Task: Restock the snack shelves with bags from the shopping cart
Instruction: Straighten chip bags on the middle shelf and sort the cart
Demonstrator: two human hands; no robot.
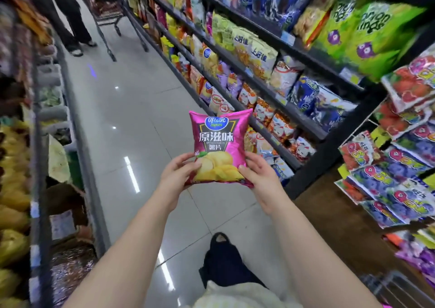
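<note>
I hold a pink bag of potato chips (217, 140) upright in front of me, over the aisle floor. My left hand (175, 178) grips its lower left corner and my right hand (261, 178) grips its lower right corner. The snack shelves (266, 82) run along the right side, packed with chip bags in several colours. A metal shopping cart (397, 286) shows only as a wire corner at the bottom right.
Another shelf unit (40, 166) with bagged goods lines the left side. A person's legs (68, 18) and a second cart (110, 9) stand far down the tiled aisle. Hanging snack packs (404, 166) fill a rack at right. My foot (221, 244) is below.
</note>
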